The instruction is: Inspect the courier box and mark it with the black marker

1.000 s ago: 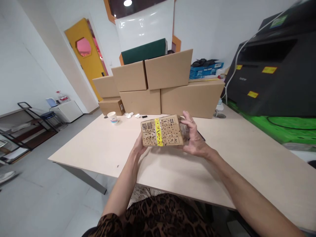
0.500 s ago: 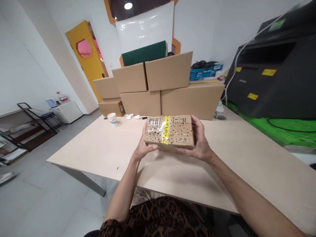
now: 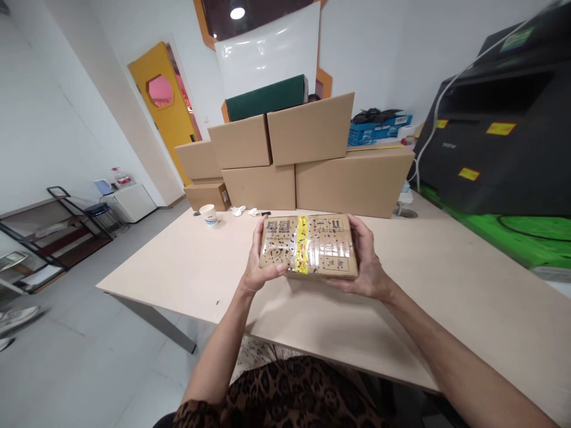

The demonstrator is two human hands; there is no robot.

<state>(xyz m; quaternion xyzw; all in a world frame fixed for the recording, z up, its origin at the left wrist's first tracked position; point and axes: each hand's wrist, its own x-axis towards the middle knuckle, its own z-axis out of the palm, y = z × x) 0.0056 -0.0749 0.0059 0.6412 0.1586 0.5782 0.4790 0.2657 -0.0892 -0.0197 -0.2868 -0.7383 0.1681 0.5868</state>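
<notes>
Between my two hands is a small brown cardboard box [image 3: 328,246], speckled with dark marks and wrapped in clear tape. A yellow strip [image 3: 302,244] runs across its top face, with printed symbols on either side. My left hand [image 3: 259,261] grips the left end, its thumb along the near edge. The right end is held by my right hand [image 3: 368,261], fingers around the side and thumb under the near edge. The box is tilted towards me, above the table [image 3: 178,267]; whether its far edge touches the table I cannot tell.
Larger cardboard boxes [image 3: 352,184] are stacked along the back, a green box [image 3: 267,98] on top. A paper cup [image 3: 208,214] and crumpled tissues [image 3: 238,211] sit at the back left. A dark printer [image 3: 504,137] stands at the right on a green surface.
The small box has tipped so its top face turns more towards me, and its near edge sits slightly lower in view. Both hands keep their hold. The camera view has shifted slightly.
</notes>
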